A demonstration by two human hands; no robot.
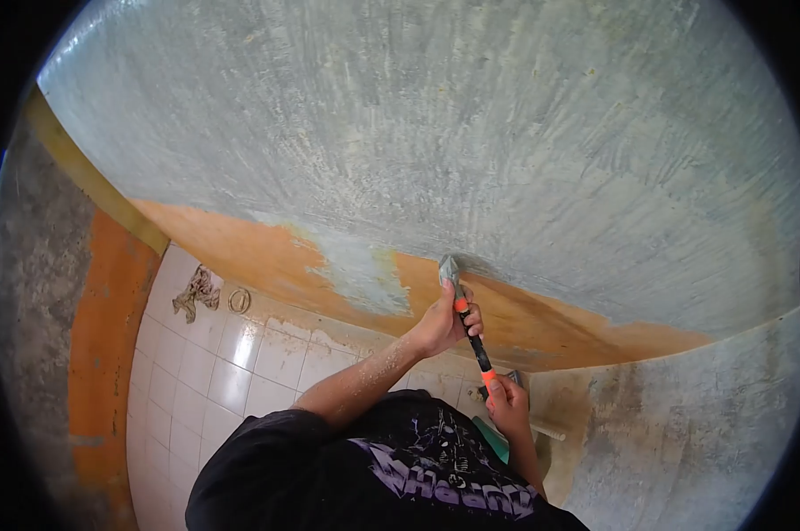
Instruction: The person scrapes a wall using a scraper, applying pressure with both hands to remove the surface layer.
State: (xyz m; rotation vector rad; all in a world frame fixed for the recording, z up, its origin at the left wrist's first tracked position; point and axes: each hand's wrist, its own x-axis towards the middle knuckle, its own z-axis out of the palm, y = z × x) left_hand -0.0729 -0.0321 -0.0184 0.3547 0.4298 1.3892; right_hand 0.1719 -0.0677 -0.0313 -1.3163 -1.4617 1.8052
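A long-handled scraper (pixel 478 350) with a black and orange handle slants up to the wall (pixel 435 150). Its metal head meets the wall at the boundary between bare grey plaster and orange paint (pixel 249 252). My left hand (pixel 446 324) is closed round the upper handle, with the thumb up against the head. Lower down, my right hand (pixel 509 408) grips the orange end of the handle. Pale dust specks cover my left forearm. A patch of the orange band left of the scraper is bare and whitish grey.
White tiles (pixel 232 363) cover the floor, with scraped debris along the wall's foot. A crumpled rag (pixel 197 294) and a ring-shaped roll (pixel 239 301) lie at the left. A grey wall (pixel 683 434) stands at the right; a green object (pixel 492 437) shows partly beside my body.
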